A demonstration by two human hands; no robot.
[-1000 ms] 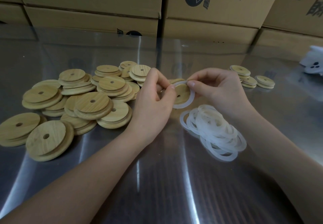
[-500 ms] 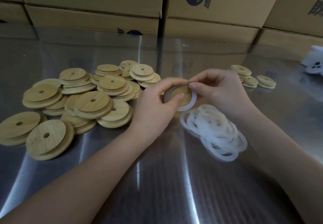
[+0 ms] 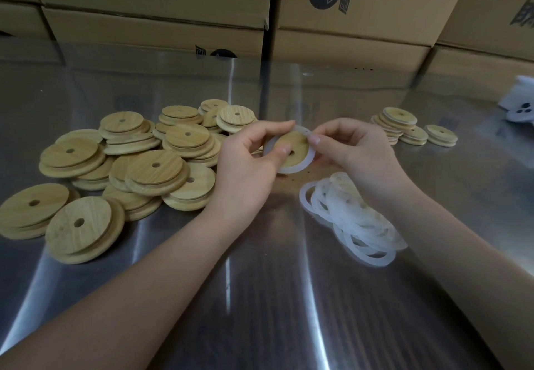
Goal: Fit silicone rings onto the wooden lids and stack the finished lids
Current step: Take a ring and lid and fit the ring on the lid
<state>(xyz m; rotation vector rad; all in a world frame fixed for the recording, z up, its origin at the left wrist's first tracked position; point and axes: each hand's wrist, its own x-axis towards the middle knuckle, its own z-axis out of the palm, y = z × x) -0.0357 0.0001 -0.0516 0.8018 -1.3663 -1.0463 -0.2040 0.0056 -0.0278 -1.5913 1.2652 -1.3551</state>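
1. Now, above the middle of the steel worktop (image 3: 260,283), a person holds one wooden lid (image 3: 291,145) up between both hands, clear of the surface and with its face tilted toward them.
2. The left hand (image 3: 248,161) grips the lid from the left. Its fingers curl round the top edge and the thumb presses on the wood beside the centre hole.
3. The right hand (image 3: 355,153) pinches a white silicone ring (image 3: 302,167) against the lid's upper right rim with thumb and forefinger.
4. A second ago the ring hung slack, caught only along the top. It has since been drawn round and now shows as an even white band along the lid's lower and right edge. The left thumb has shifted from the edge onto the face.
5. This lid looks close to finished. Fingers hide the upper stretch of the ring, so I cannot tell whether it is seated there.
6. A heap of bare lids (image 3: 150,167) covers the worktop's left side.
7. A pile of loose rings (image 3: 355,219) lies just beneath the right wrist.
8. Short stacks of finished lids (image 3: 400,125) sit toward the far right corner, well apart from the hands. They are few beside the heap, so much work seems to remain.
9. Cardboard boxes (image 3: 346,23) line the far edge.
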